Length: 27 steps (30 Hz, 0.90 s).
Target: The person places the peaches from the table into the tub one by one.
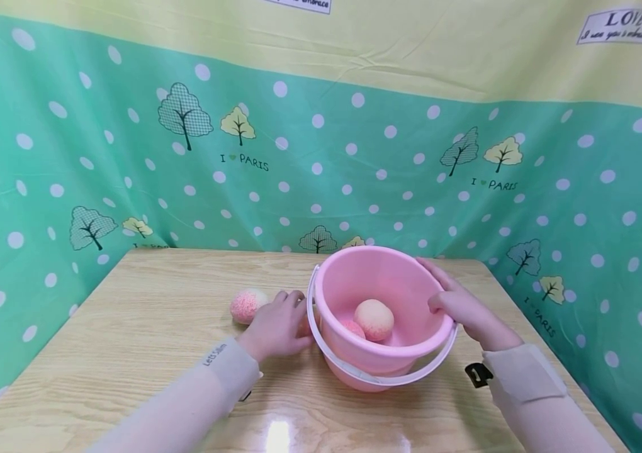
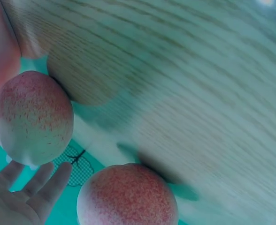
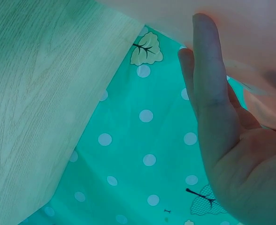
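Note:
A pink bucket (image 1: 349,343) stands tilted on the table, its mouth facing toward me. Inside lie two peaches, one cream and pink peach (image 1: 374,319) partly covering a pinker peach (image 1: 353,328). My right hand (image 1: 465,308) grips the bucket's right rim, thumb inside and fingers along the outer wall. Left of the bucket, my left hand (image 1: 278,324) reaches down with its fingers extended. In the left wrist view those fingers lie beside a peach (image 2: 34,117) near the bucket; whether they touch it I cannot tell. Another peach (image 1: 246,306) sits on the table at that hand's far left.
The bucket's white handle (image 1: 380,380) hangs down across its front. Beneath everything is a wooden table (image 1: 145,352). A green and yellow printed cloth (image 1: 275,189) hangs behind the table and along both sides.

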Available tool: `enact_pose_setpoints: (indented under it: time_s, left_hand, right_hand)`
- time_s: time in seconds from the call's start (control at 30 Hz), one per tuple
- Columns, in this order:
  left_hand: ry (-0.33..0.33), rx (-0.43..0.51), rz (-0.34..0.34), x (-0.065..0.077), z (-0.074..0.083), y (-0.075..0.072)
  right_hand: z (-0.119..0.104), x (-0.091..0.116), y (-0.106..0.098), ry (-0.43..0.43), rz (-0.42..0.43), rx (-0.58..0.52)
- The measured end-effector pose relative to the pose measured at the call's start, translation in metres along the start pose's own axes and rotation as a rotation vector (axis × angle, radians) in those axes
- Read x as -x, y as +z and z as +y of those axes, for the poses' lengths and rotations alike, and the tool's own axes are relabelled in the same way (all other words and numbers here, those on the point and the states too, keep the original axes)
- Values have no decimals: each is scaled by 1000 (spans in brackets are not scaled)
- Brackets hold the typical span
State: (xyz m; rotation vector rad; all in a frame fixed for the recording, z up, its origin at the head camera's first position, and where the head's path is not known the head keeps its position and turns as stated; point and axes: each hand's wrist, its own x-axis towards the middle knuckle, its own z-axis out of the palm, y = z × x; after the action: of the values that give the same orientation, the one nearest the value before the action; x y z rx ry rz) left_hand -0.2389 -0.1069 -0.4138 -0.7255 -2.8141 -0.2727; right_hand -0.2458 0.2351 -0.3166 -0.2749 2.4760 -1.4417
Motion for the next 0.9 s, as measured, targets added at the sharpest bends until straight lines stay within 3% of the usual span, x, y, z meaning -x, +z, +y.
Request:
enact_pose_setpoints:
  time_s: [0.37,0.9]
  left_hand:
    - [10,-1,22,-2,3,3]
    - [-30,-1,0,-5,2,10]
  right_hand:
    - [0,0,0,5,0,-5]
    - [-1,1,-1,24,7,8]
